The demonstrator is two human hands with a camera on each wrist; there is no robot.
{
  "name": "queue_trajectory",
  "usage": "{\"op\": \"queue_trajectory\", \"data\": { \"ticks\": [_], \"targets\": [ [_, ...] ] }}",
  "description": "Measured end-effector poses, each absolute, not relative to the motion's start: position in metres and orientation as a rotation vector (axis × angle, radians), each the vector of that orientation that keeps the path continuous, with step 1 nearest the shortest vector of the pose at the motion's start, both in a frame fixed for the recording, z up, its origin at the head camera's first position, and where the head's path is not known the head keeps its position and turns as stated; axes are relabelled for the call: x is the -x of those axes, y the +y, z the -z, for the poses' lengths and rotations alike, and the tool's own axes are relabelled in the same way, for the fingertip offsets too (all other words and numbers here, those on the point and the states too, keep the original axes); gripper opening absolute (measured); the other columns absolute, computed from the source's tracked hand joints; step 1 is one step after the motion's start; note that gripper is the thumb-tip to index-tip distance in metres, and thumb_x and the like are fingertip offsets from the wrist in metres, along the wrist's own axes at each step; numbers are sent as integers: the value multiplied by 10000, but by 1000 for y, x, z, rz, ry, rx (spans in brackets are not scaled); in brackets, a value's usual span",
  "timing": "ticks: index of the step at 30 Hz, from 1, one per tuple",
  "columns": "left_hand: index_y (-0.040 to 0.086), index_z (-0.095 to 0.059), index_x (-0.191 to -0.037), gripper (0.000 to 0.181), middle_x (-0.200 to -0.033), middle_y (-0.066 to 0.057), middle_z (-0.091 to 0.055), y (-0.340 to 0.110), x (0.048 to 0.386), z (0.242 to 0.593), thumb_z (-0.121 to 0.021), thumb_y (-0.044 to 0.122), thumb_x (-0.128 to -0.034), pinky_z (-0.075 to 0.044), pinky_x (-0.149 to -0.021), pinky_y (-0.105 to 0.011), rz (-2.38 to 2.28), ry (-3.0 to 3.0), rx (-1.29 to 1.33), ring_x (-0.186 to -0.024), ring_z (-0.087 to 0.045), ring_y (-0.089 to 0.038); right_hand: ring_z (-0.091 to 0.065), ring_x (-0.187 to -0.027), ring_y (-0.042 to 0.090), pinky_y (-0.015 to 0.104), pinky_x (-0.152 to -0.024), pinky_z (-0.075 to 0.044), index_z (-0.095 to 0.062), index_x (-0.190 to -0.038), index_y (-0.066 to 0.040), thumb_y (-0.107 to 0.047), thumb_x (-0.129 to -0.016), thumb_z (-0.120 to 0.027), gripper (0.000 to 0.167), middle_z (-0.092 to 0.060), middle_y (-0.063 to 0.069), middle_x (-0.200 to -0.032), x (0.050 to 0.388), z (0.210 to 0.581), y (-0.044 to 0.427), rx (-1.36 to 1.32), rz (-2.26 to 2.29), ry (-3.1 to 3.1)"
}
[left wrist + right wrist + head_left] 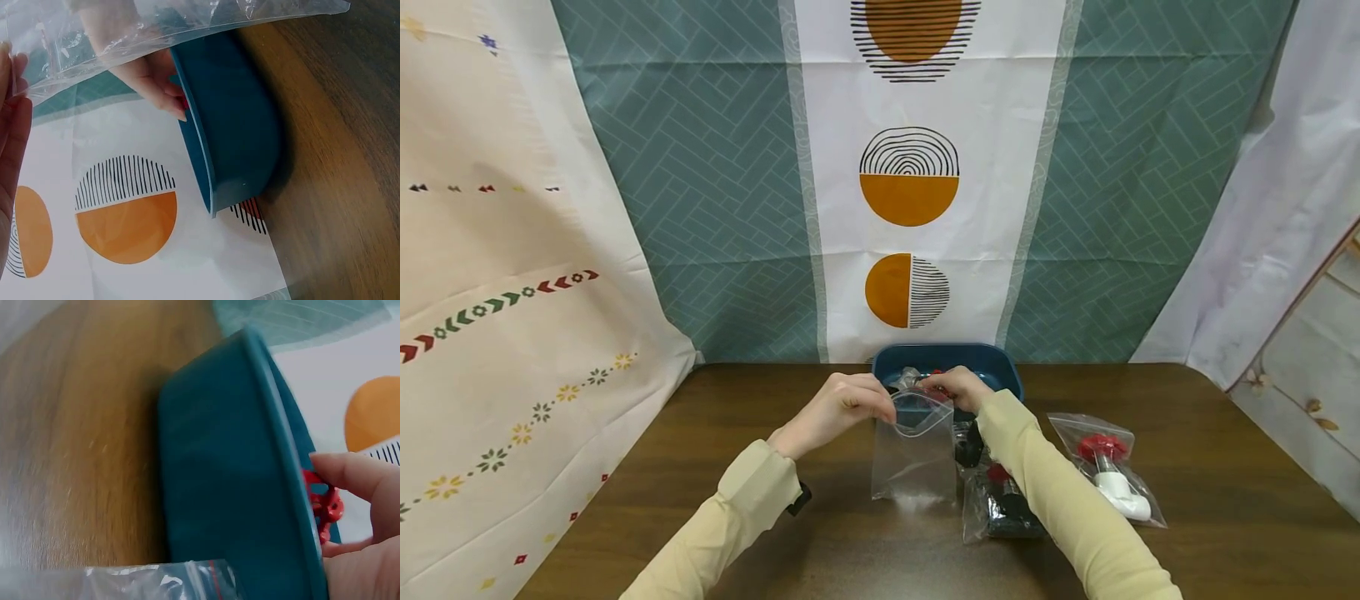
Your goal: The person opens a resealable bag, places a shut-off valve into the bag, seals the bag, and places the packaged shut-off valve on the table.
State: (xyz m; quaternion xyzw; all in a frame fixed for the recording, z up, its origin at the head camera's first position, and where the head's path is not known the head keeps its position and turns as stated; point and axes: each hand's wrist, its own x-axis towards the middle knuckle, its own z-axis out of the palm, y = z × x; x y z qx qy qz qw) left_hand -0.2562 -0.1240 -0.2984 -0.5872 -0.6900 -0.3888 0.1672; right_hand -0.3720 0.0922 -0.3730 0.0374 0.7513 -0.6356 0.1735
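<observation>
My left hand (853,398) pinches the rim of a clear zip bag (913,471), which hangs upright with its mouth gaping. In the left wrist view, the fingers (14,131) grip the bag's edge. My right hand (958,387) reaches over the near side of a blue bin (1017,385). Between its thumb and fingers, in the right wrist view, is a red wheel-shaped handle (326,509) with gaps in it, just inside the bin's rim. Whatever is attached below the handle is hidden by the bin wall.
Right of the right forearm lies a zip bag holding a white pipe fitting (1123,497) with a red wheel handle. Another bag (1011,508), with black and red parts, lies partly under that forearm. A patterned curtain (737,208) hangs behind the wooden table (730,433).
</observation>
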Motion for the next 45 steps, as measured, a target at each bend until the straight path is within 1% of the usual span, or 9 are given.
{"op": "queue_trajectory", "data": {
  "ticks": [6, 10, 14, 18, 23, 29, 33, 40, 45],
  "targets": [
    [-28, -680, -776, 219, -774, -102, -626, -124, 257, 298, -647, -221, -677, -499, -627, -257, 1103, -1969, 1664, -706, -585, -192, -468, -638, 177, 281, -571, -447, -549, -970, 56, -233, -911, -560, 295, -515, 100, -790, 375, 367, 97, -179, 1870, 2090],
    [-19, -680, -780, 226, -780, -104, -626, -123, 259, 298, -647, -218, -680, -498, -630, -260, 1107, -1957, 1674, -713, -585, -190, -477, -741, 225, 342, -607, -469, -530, -1064, 53, -181, -919, -536, 276, -524, 129, -899, 373, 365, 96, -116, 1862, 2231],
    [-29, -679, -779, 210, -790, -114, -627, -121, 259, 298, -648, -215, -685, -497, -643, -256, 1102, -1949, 1684, -718, -590, -202, -536, -799, 272, 368, -575, -505, -529, -1134, 18, -172, -888, -576, 314, -546, 159, -989, 370, 362, 97, 30, 1744, 2520],
    [-30, -680, -776, 210, -797, -119, -625, -119, 259, 299, -651, -215, -680, -495, -653, -250, 1088, -1952, 1682, -720, -588, -210, -565, -824, 302, 372, -566, -517, -559, -1132, -1, -179, -874, -608, 317, -565, 170, -1020, 367, 350, 104, 210, 1607, 2727],
    [-27, -677, -769, 211, -802, -122, -609, -118, 258, 300, -664, -211, -667, -492, -661, -246, 1069, -1939, 1687, -726, -568, -216, -574, -821, 318, 370, -586, -519, -533, -1191, 4, -176, -884, -602, 363, -523, 196, -1064, 354, 321, 115, 367, 1632, 2682],
    [-15, -682, -739, 204, -782, -107, -594, -116, 258, 299, -700, -189, -635, -478, -662, -237, 998, -1871, 1676, -731, -540, -223, -586, -756, 311, 365, -580, -521, -537, -1182, 14, -150, -876, -609, 355, -534, 215, -991, 330, 278, 126, 558, 1633, 2648],
    [-11, -684, -738, 209, -774, -102, -590, -116, 259, 299, -702, -190, -631, -471, -656, -233, 995, -1855, 1658, -731, -535, -223, -583, -747, 300, 374, -590, -520, -538, -1182, 15, -150, -875, -615, 357, -517, 204, -999, 313, 256, 132, 699, 1615, 2619],
    [-25, -682, -752, 218, -774, -112, -588, -119, 259, 304, -687, -209, -634, -478, -657, -230, 1053, -1871, 1658, -729, -539, -223, -611, -788, 312, 402, -603, -517, -551, -1178, 2, -166, -864, -632, 366, -523, 181, -1036, 293, 234, 136, 877, 1475, 2601],
    [-21, -683, -751, 222, -772, -105, -585, -119, 260, 304, -686, -210, -636, -481, -654, -234, 1047, -1863, 1648, -725, -544, -216, -625, -814, 290, 380, -599, -519, -551, -1189, 7, -166, -860, -636, 381, -535, 179, -1060, 286, 227, 138, 964, 1428, 2587]
  ]
}}
